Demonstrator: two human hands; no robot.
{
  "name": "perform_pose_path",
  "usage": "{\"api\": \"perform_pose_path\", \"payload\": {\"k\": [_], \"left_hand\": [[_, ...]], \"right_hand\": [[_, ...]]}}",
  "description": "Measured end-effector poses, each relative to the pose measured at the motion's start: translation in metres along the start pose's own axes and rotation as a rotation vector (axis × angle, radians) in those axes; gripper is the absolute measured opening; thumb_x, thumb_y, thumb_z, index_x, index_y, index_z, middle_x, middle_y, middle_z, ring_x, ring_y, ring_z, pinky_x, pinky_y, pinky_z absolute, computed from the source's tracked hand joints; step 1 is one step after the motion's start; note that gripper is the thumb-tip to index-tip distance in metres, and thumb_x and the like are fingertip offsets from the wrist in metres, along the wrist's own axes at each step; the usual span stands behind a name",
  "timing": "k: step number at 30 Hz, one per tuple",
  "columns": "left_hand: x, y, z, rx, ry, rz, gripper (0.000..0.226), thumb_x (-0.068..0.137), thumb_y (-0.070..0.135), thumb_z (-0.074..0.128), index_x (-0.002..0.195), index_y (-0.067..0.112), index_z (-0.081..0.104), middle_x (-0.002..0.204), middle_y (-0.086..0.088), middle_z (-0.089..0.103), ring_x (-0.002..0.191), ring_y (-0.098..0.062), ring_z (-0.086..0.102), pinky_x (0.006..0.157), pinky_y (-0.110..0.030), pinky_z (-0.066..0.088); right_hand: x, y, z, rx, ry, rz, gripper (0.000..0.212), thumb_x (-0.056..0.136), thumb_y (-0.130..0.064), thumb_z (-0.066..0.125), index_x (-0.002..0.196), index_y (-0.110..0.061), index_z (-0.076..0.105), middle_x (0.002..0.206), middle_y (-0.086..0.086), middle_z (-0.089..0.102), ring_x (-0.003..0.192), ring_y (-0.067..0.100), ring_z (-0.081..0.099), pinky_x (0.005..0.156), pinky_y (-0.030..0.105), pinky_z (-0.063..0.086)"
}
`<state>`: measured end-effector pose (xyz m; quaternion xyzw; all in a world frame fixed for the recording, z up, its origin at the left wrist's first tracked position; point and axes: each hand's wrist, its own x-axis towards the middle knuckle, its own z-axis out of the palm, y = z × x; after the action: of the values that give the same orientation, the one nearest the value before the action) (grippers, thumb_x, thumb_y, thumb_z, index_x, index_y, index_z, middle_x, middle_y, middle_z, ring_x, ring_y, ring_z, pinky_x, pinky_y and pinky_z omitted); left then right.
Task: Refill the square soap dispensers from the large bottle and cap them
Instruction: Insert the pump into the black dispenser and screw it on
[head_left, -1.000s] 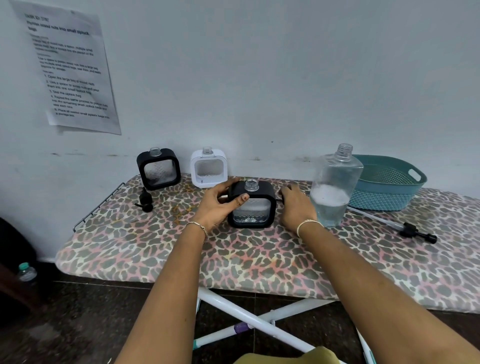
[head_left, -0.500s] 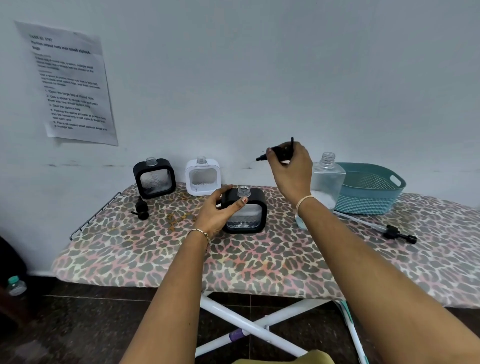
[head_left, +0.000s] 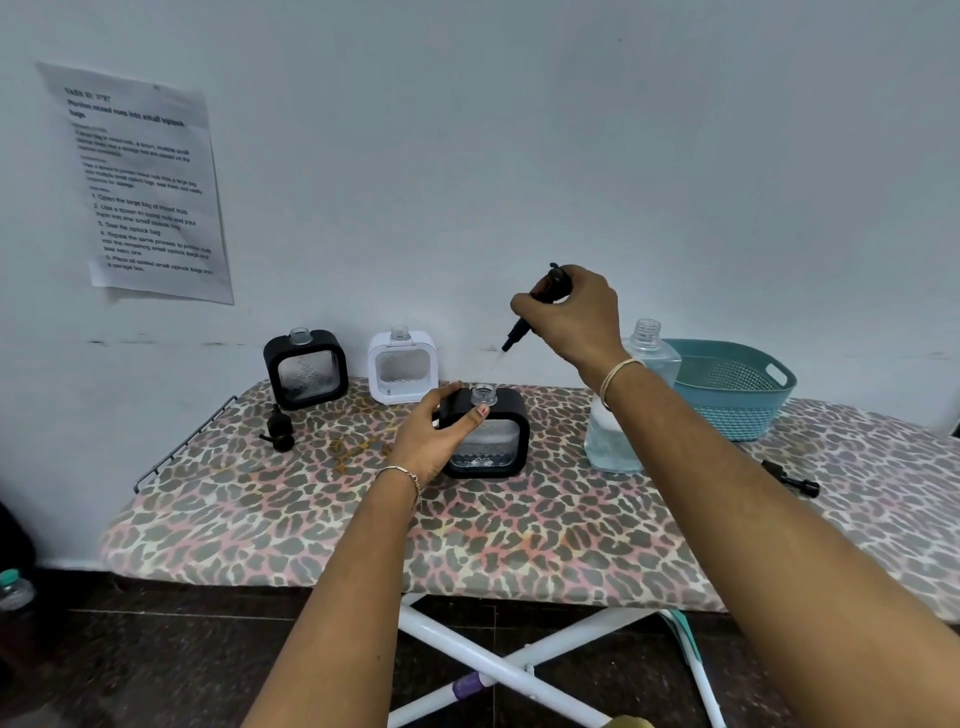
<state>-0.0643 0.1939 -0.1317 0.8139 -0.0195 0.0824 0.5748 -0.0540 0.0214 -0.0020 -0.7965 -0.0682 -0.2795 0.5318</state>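
Two hands, left hand (head_left: 431, 435) steadying dispenser (head_left: 488, 436), right hand (head_left: 574, 314) lifting pump (head_left: 535, 306)

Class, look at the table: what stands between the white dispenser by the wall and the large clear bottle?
In the head view, the black dispenser stands between the white dispenser and the large bottle, nearer the front, steadied by the left hand.

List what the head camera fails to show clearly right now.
- Large bottle: middle and right side hidden by the right forearm.
- Long pump on the board: only its black head shows past that forearm.
- Pump cap in the right hand: top covered by the fingers; dip tube too faint to follow.
- Front dispenser: left side behind the left hand.
- Wall sheet: small print too blurred to read.
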Motion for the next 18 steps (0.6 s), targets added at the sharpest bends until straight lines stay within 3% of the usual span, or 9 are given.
{"api": "perform_pose_path", "payload": {"k": [4, 8, 11, 14, 18], "left_hand": [[0.000, 0.000, 0.000, 0.000, 0.000, 0.006, 0.062, 0.073, 0.056, 0.072, 0.128, 0.035, 0.053, 0.133, 0.006, 0.053, 0.123, -0.014, 0.048, 0.109, -0.038, 0.039], [0.000, -0.002, -0.001, -0.009, -0.009, 0.004, 0.066, 0.069, 0.061, 0.072, 0.127, 0.037, 0.054, 0.132, 0.007, 0.055, 0.123, -0.014, 0.050, 0.108, -0.039, 0.040], [0.000, -0.001, 0.000, -0.020, -0.011, 0.005, 0.071, 0.061, 0.069, 0.072, 0.124, 0.039, 0.055, 0.130, 0.008, 0.057, 0.121, -0.013, 0.052, 0.108, -0.039, 0.041], [0.001, -0.002, -0.002, -0.037, -0.020, 0.000, 0.079, 0.050, 0.078, 0.071, 0.120, 0.043, 0.055, 0.128, 0.008, 0.058, 0.120, -0.013, 0.053, 0.107, -0.040, 0.042], [0.002, -0.002, -0.004, -0.053, -0.036, 0.014, 0.068, 0.062, 0.063, 0.074, 0.122, 0.037, 0.056, 0.125, 0.007, 0.059, 0.118, -0.012, 0.053, 0.106, -0.036, 0.042]], "right_hand": [[-0.001, 0.005, 0.007, -0.085, -0.067, -0.032, 0.023, 0.070, -0.023, 0.073, 0.080, -0.004, 0.065, 0.067, -0.007, 0.058, 0.061, 0.006, 0.052, 0.058, 0.020, 0.042], [-0.004, 0.013, 0.019, -0.145, -0.188, -0.039, 0.023, 0.070, -0.020, 0.073, 0.087, -0.007, 0.065, 0.076, -0.008, 0.062, 0.072, 0.009, 0.057, 0.065, 0.022, 0.045], [-0.008, 0.023, 0.028, -0.158, -0.267, -0.057, 0.026, 0.073, -0.019, 0.073, 0.096, -0.012, 0.063, 0.086, -0.010, 0.065, 0.085, 0.012, 0.064, 0.081, 0.028, 0.052], [-0.011, 0.034, 0.034, -0.065, -0.273, -0.019, 0.023, 0.075, -0.019, 0.075, 0.095, -0.015, 0.064, 0.085, -0.010, 0.068, 0.083, 0.012, 0.069, 0.086, 0.034, 0.055], [-0.018, 0.045, 0.037, 0.026, -0.347, 0.011, 0.025, 0.077, -0.014, 0.078, 0.098, -0.012, 0.065, 0.091, -0.003, 0.071, 0.086, 0.015, 0.070, 0.088, 0.037, 0.055]]}}
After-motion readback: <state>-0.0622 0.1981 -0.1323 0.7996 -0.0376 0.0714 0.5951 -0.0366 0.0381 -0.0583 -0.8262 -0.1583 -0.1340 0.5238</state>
